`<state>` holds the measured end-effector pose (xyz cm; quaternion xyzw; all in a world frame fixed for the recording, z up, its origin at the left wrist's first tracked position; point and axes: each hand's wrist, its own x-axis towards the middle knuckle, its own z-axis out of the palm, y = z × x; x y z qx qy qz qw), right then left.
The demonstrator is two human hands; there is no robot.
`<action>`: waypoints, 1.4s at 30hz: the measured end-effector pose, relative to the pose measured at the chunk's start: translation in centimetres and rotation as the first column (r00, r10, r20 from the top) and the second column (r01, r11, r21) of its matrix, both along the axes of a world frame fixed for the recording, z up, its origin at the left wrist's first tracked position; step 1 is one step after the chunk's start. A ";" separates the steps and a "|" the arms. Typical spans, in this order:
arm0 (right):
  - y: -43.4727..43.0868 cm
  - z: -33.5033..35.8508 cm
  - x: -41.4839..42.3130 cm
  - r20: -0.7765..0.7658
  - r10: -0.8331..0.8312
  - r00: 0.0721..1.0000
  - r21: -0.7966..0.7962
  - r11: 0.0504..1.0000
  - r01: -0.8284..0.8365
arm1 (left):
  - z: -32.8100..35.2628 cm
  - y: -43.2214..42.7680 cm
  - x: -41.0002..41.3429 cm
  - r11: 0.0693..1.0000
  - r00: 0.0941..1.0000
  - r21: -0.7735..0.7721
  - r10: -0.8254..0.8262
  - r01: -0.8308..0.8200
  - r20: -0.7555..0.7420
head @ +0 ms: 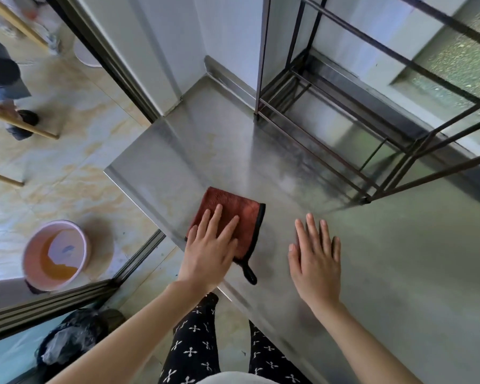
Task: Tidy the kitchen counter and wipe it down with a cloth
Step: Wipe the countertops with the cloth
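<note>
A rust-red cloth (234,210) with a black edge and a black hanging loop lies flat near the front left corner of the stainless steel counter (385,273). My left hand (209,246) presses on the cloth with straight, spread fingers. To its right, my right hand (315,257) lies flat with straight fingers over the bare counter, apart from the cloth; whether it touches the steel I cannot tell.
A dark metal wire rack (344,151) stands on the counter at the back right, against the window. On the floor to the left are a pink bucket (54,254) with orange liquid and a black bin bag (70,339). Another person's legs (9,90) show far left.
</note>
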<state>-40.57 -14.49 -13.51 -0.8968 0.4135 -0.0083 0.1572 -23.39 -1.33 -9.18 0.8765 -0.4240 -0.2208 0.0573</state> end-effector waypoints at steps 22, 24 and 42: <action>17.5 1.3 27.8 -0.099 -0.154 0.983 0.010 0.988 0.155 | -1.2 5.8 29.1 0.969 0.928 -0.171 0.107 -0.177 -0.357; 16.4 0.9 27.6 -0.132 -0.105 0.986 -0.011 0.995 0.104 | -1.6 6.4 28.7 0.966 0.919 -0.204 0.071 -0.161 -0.388; 10.2 0.4 29.8 -0.130 -0.337 0.933 -0.054 0.942 0.332 | -3.5 7.2 31.1 0.922 0.682 -0.219 0.063 -0.319 -0.729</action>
